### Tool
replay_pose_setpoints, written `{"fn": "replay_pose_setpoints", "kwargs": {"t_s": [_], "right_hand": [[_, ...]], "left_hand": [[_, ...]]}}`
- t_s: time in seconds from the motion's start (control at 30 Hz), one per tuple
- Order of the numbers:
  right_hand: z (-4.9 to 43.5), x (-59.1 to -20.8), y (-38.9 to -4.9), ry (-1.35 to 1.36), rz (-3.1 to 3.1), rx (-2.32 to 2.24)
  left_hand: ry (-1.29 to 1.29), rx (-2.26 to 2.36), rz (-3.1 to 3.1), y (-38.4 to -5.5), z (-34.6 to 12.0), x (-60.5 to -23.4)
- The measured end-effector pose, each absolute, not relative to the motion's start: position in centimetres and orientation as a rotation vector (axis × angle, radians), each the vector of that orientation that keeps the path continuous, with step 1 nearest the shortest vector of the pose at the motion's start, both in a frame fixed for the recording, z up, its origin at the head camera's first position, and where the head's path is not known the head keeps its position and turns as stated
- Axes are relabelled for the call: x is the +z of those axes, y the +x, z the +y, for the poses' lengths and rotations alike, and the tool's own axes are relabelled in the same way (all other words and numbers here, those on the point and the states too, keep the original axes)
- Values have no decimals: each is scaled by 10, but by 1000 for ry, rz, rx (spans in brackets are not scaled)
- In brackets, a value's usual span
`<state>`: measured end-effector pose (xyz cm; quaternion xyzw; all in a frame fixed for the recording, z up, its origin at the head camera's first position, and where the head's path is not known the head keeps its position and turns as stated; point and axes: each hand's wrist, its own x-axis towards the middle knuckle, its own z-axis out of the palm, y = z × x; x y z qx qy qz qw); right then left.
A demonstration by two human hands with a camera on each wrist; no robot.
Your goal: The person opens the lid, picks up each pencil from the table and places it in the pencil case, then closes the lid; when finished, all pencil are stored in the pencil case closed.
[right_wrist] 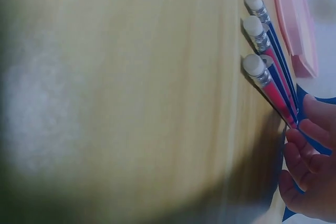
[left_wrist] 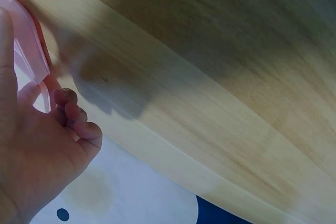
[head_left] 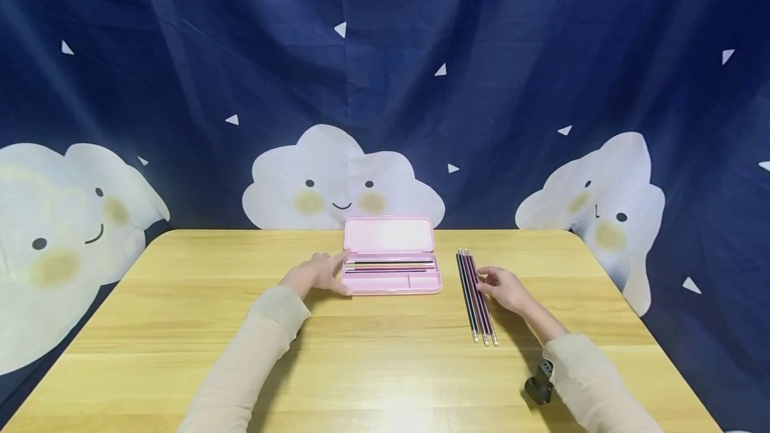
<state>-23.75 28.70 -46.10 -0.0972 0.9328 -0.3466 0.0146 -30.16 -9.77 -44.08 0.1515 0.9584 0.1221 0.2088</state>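
A pink pencil case (head_left: pixel 391 284) lies with its lid raised toward the back, several pencils (head_left: pixel 390 266) in its long rear compartment. My left hand (head_left: pixel 315 274) holds the case's left end, thumb at the front corner and index finger farther back; in the left wrist view the other fingers curl beside it. To the right of the case, several dark blue and pink striped pencils (head_left: pixel 472 296) lie side by side on the table, white erasers showing. My right hand (head_left: pixel 504 287) is at their right side, thumb and index fingertips apart, right at the outermost pencil.
The wooden table (head_left: pixel 373 366) runs back to a dark blue curtain (head_left: pixel 385 52) printed with white clouds. A small black device (head_left: pixel 539 383) hangs at the right sleeve, close over the tabletop. The raised lid (head_left: pixel 389 234) stands near the table's back edge.
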Motion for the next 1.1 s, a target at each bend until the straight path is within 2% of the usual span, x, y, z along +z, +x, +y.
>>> {"fn": "replay_pose_setpoints", "kwargs": {"t_s": [0.83,1.1], "right_hand": [[294,-458,-230,-390,2879,-943],[293,-453,-226,-264,2905,-869]], "left_hand": [[448,346,2678,-301,-99,-441],[461,335,2685,-301,-99,-442]]}}
